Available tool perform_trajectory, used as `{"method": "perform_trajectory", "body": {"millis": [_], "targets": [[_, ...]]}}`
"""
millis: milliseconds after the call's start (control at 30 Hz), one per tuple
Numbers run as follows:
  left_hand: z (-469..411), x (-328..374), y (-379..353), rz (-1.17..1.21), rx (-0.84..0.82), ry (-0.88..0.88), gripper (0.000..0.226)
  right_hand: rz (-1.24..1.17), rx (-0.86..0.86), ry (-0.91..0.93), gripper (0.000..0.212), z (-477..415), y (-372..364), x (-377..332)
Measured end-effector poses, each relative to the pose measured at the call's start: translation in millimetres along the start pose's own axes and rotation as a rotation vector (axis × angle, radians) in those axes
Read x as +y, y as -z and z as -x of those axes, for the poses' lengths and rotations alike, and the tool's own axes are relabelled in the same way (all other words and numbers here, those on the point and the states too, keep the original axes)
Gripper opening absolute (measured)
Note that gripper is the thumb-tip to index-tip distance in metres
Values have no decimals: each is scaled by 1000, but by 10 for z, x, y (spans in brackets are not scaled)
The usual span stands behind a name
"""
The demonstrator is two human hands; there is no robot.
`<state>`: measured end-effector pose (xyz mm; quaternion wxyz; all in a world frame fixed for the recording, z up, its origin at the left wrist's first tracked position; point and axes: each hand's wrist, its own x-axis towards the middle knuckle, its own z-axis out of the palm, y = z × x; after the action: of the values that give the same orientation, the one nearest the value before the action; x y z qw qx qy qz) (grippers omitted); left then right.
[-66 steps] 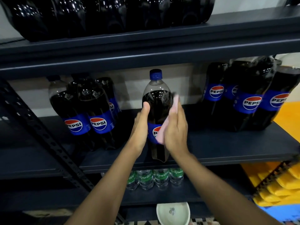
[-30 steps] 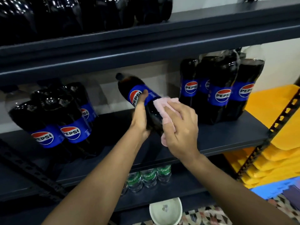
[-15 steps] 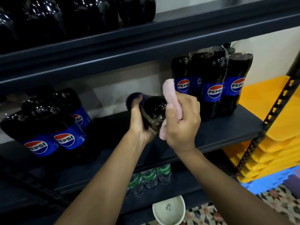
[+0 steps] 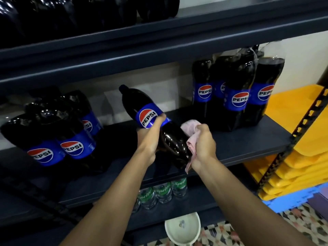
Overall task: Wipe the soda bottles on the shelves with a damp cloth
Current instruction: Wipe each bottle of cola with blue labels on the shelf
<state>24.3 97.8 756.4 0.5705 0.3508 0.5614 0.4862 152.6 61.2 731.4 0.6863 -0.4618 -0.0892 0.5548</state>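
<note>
A large dark plastic Pepsi bottle (image 4: 148,116), full of cola and blue-labelled, is being held tilted over the front part of the dark grey metal middle shelf (image 4: 248,139), cap pointing up and back toward the shelf's rear, base hanging at its front edge. It looks lifted off the board. The left hand (image 4: 150,137) is being wrapped round the bottle just under the label. The right hand (image 4: 204,144) is being kept fisted on a crumpled pale pink cloth (image 4: 190,127), which is being pressed to the bottle's lower body on the side toward the shelf's right end. So most of the bottle's length is sitting above the left grip, the base below it. Judged full, hence heavy; smooth wall likely slippery once damp and slightly yielding. The waist under the label is judged the best hold, neck second.
</note>
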Motion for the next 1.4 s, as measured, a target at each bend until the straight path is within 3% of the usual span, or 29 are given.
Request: {"method": "perform_trajectory", "body": {"millis": [100, 200, 267, 367, 433, 467, 500, 567, 633, 833, 967, 1200, 1300, 1400], "targets": [[-74, -127, 98, -154, 92, -92, 103, -105, -22, -229, 46, -103, 175, 147], [-105, -172, 218, -295, 130, -184, 92, -164, -49, -251, 56, -219, 328, 159], [-97, -170, 296, -383, 141, -230, 80, -97, -23, -132, 59, -306, 391, 103], [-114, -175, 400, -443, 163, -262, 70, 492, 124, 349, 36, -361, 477, -24], [-117, -181, 437, -458, 202, -275, 69, 1148, 121, 808, 31, -450, 588, 29], [-113, -186, 448, -462, 221, -280, 68, 1473, 70, 948, 34, -514, 660, 134], [-111, -196, 465, -463, 235, -287, 68, 1721, 11, 983, 41, -594, 746, 281], [-115, -197, 482, -463, 257, -309, 69, 1952, -101, 808, 49, -663, 822, 519], [-117, -190, 520, -481, 281, -347, 72, 1988, -131, 690, 52, -608, 749, 606], [-90, -247, 598, -515, 289, -431, 78, 2065, -80, 643, 63, -532, 700, 656], [-23, -310, 634, -479, 266, -459, 81, 1952, -121, 607, 59, -486, 579, 588], [103, -369, 763, -494, 136, -476, 91, 1298, -482, 659, 52, -123, 77, 411], [128, -339, 875, -503, 69, -489, 83, 1226, -577, 574, 61, -71, -54, 326], [161, -348, 1033, -550, 66, -515, 82, 1314, -652, 520, 79, -116, -105, 314]]}}
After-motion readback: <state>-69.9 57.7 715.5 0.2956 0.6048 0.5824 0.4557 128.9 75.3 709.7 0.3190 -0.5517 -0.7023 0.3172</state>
